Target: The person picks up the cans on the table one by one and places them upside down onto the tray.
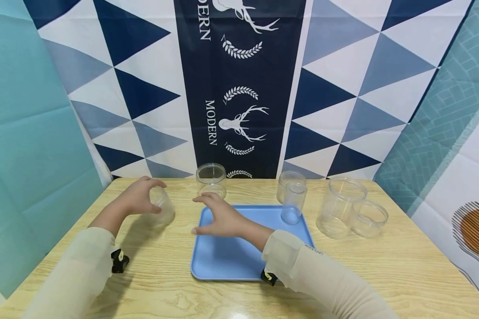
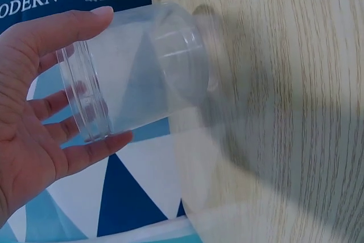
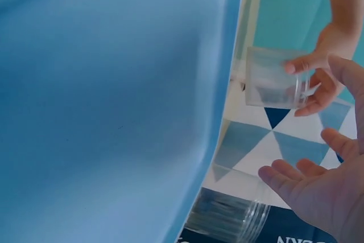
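My left hand grips a clear plastic jar round its ridged rim, thumb on one side and fingers on the other. The jar tilts a little, its base close over the left part of the wooden table. Above the left half of a blue tray, my right hand is spread with thumb and fingers apart and nothing between them. In the right wrist view its open palm shows beside the tray's edge. A slim clear jar stands at the tray's back right corner.
Behind the tray, towards the wall, are a clear jar and another clear jar partly hidden by the slim one. A tall wide jar and a short jar stand to the right of the tray. Patterned cloth hangs behind the table.
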`<state>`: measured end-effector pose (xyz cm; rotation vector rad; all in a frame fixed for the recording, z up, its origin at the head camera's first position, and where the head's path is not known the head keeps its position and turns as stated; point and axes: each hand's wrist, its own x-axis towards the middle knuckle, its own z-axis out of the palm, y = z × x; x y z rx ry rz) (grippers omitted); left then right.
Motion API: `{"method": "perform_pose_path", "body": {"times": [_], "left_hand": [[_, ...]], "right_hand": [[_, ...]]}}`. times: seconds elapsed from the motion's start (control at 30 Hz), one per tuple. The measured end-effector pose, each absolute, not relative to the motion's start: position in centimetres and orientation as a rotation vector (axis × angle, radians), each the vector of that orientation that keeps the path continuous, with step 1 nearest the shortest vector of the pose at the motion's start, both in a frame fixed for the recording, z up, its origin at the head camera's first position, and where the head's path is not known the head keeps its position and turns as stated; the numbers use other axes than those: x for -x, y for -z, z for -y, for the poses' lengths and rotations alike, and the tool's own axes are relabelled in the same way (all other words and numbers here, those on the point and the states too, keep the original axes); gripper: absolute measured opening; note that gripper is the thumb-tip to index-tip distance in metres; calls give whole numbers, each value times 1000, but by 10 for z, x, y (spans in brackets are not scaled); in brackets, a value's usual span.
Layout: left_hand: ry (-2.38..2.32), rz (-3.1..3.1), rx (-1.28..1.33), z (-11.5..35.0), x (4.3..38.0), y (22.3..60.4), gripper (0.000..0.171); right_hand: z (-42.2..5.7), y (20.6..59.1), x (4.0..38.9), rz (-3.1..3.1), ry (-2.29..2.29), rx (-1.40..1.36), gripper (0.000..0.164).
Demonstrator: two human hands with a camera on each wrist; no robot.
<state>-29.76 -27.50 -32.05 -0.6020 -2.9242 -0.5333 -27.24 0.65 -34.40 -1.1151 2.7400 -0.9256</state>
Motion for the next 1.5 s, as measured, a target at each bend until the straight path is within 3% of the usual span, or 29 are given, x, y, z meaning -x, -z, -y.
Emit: {"method": "perform_pose_path", "body": {"times": [1.03, 1.5], "left_hand": [[500, 2741, 765, 245, 271, 314, 62], [493, 2640, 822, 234, 262, 314, 65]], "right_hand": [[-32, 349, 273, -2326, 1562, 594, 57], [-46, 348, 267, -2061, 1793, 448, 58]]}}
